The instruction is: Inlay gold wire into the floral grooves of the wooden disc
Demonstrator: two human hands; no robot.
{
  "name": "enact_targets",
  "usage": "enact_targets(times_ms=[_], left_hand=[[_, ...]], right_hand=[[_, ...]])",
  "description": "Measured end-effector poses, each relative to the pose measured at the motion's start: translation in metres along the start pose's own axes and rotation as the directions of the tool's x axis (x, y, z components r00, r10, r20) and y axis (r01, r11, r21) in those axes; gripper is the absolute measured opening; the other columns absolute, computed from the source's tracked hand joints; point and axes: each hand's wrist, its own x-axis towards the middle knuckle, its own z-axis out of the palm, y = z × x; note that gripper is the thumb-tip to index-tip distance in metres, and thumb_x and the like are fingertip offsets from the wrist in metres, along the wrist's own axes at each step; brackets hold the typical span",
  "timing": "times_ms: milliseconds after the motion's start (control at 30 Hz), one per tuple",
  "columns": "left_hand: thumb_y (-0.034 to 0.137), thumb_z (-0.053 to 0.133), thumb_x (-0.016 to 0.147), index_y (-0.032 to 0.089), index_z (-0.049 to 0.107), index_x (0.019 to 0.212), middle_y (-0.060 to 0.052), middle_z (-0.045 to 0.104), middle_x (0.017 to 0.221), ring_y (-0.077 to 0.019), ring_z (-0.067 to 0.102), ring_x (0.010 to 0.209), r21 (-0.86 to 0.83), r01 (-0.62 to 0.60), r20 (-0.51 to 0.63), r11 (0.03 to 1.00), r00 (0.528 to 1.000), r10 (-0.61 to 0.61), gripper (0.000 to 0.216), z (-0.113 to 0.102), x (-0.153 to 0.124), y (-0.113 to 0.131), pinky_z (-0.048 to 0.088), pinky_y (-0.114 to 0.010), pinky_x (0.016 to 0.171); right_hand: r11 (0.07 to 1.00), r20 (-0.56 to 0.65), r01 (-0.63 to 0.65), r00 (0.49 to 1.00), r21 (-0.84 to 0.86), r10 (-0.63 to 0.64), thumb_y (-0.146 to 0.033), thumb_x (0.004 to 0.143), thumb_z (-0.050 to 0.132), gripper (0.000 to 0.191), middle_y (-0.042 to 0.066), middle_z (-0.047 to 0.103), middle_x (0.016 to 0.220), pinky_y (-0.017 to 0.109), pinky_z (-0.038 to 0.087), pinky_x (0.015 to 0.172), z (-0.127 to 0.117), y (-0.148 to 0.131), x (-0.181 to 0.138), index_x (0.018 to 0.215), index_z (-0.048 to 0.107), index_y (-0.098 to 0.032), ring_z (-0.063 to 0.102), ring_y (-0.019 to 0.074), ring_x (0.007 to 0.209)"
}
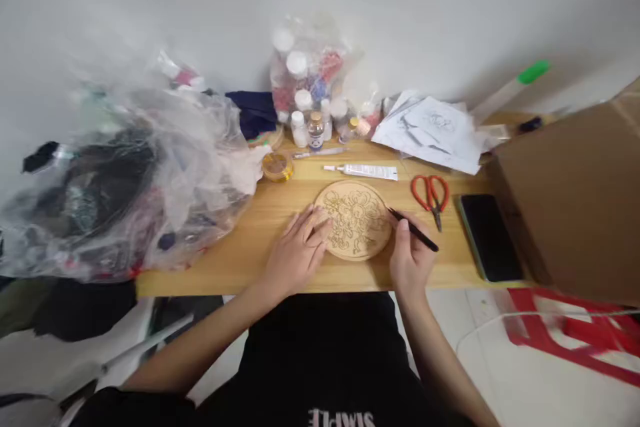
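A round wooden disc [361, 248] with a gold-lined flower pattern lies flat near the table's front edge. My left hand [295, 255] lies with fingers spread, the fingertips resting on the disc's left rim. On the other side, my right hand [411, 260] is closed around black tweezers [419, 233], whose tips point at the disc's right edge. Nothing can be made out between the tips. Behind the disc lies a white glue tube [369, 171]. A spool of gold wire [277, 167] sits to its left, and red-handled pliers [431, 193] lie right of the disc.
Plastic bags [195, 160] cover the table's left side. Small bottles [315, 131] and a bag of jars stand by the wall beside patterned paper sheets [430, 130]. A phone [489, 237] lies near a cardboard box [575, 193]. Below right is a red stool [555, 327].
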Motion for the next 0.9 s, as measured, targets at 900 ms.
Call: enact_targets(times_ms=[900], left_hand=[[0.020, 0.040, 0.096, 0.014, 0.052, 0.131, -0.016, 0.047, 0.143, -0.0309, 0.041, 0.137, -0.042, -0.026, -0.083, 0.999, 0.996, 0.023, 0.037, 0.005, -0.001, -0.004, 0.045, -0.051, 0.105]], right_hand=[[0.517, 0.436, 0.433, 0.891, -0.738, -0.123, -0.027, 0.088, 0.044, 0.031, 0.018, 0.068, 0.091, 0.043, 0.051, 0.073, -0.049, 0.030, 0.106, 0.100, 0.067, -0.009, 0.064, 0.0303, 0.085]])
